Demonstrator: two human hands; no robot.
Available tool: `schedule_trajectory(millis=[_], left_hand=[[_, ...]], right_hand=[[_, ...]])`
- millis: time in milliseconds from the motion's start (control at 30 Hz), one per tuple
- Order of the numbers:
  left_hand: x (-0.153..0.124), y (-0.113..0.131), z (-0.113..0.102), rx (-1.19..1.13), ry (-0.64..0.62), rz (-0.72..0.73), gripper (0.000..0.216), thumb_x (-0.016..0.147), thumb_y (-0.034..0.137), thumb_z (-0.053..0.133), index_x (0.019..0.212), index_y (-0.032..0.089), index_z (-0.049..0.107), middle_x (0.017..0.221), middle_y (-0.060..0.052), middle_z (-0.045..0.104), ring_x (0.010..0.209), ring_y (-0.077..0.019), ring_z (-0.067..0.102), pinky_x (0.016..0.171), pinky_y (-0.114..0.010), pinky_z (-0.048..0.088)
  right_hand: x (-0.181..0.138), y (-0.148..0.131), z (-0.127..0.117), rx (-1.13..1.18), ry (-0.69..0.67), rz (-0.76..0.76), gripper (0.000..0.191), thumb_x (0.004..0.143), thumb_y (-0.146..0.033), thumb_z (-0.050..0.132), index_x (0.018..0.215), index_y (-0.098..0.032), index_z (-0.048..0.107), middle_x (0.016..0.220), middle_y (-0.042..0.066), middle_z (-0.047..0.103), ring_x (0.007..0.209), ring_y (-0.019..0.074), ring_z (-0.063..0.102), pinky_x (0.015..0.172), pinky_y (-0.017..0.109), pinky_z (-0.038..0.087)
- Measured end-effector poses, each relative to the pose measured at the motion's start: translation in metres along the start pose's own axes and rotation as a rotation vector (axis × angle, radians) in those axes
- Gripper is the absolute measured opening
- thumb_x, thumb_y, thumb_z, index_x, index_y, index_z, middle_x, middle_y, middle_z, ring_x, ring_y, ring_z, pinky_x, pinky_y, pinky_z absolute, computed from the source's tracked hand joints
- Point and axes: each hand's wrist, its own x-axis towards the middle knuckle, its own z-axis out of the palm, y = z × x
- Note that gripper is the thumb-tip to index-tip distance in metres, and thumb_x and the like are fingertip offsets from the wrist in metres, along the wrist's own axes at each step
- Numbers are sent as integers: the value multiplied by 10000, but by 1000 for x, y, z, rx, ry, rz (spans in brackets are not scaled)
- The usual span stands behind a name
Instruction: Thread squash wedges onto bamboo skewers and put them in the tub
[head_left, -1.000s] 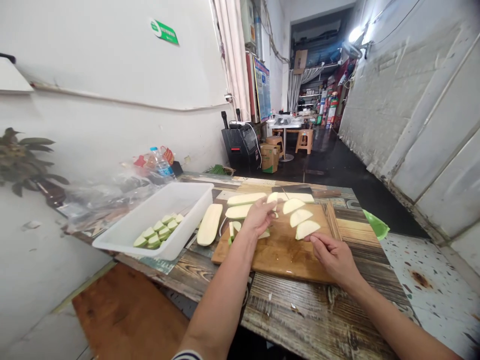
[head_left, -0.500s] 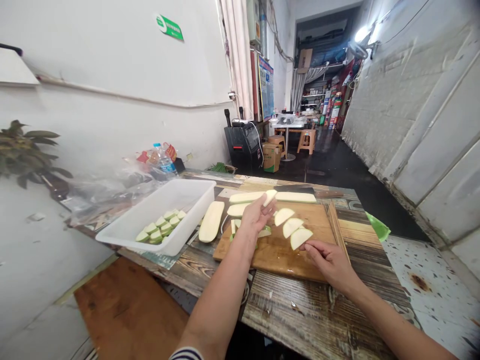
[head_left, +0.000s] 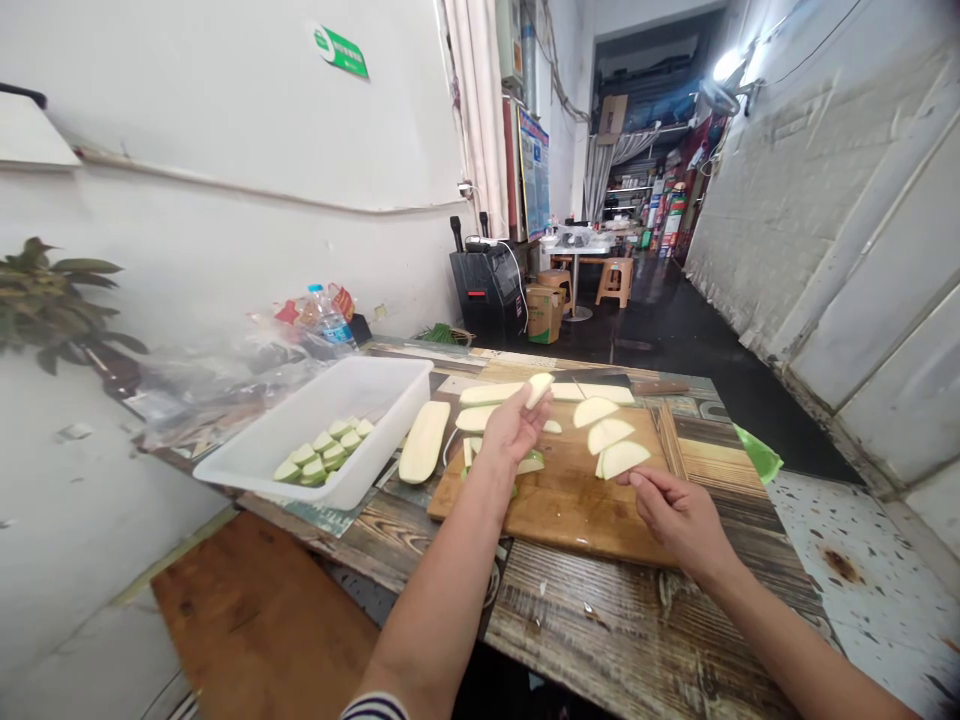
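A wooden cutting board point(head_left: 570, 505) lies on the table with pale squash slices on it. My left hand point(head_left: 510, 428) hovers over the board's left part and pinches one slice point(head_left: 538, 388) between its fingertips. My right hand point(head_left: 675, 510) rests at the board's right front; its fingertips touch the nearest of three half-round slices point(head_left: 622, 458). Long squash halves point(head_left: 491, 393) lie along the board's far edge, and another long half point(head_left: 424, 442) lies beside the board on the left.
A white plastic tub point(head_left: 379, 450) with several green-skinned chunks point(head_left: 319, 455) stands left of the board. A knife point(head_left: 645, 386) lies behind the board. A green dish point(head_left: 759, 455) sits at the right table edge. Bags and a bottle point(head_left: 324, 318) crowd the wall side.
My left hand has lifted a slice slightly off the board. My right hand pulled the row of three slices toward me, then slid them back to the right and farther away.
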Motion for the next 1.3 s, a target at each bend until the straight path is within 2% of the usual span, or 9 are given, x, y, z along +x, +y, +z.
schedule_trajectory(millis=[133,467,667,1033,1300], left_hand=[[-2,-1,2,31,-10,53,170,773,127,592,928,57,605,915,-138,660,763,-155,646,680,-234,544],[-3,-3,1,78,-59,86,171,748,169,631,901,97,602,965,-124,653,799,-161,645,695,-239,528],[0,-5,-1,88,-96,98,187,745,181,637,907,101,591,978,-124,651,829,-164,639,758,-271,514],[-6,-4,3,102,-80,72,204,754,176,622,944,107,589,998,-119,647,843,-175,639,732,-262,512],[-8,-1,5,59,-61,-9,202,764,175,609,955,114,589,961,-105,653,778,-153,635,681,-245,505]], right_hand=[[-1,-3,1,-12,1,10,379,790,-475,511,893,-125,613,454,-73,283,402,67,245,383,210,154],[0,0,1,-13,6,12,364,790,-474,514,876,-132,608,451,-72,288,401,67,253,385,209,149],[0,-3,2,33,-8,29,366,781,-474,525,871,-127,599,440,-83,273,389,61,236,382,209,144],[0,-2,1,21,-3,24,381,788,-477,519,879,-117,599,427,-85,280,380,57,242,378,208,144],[-1,-2,1,53,-2,30,366,790,-463,529,884,-115,589,428,-87,288,385,52,242,383,208,142]])
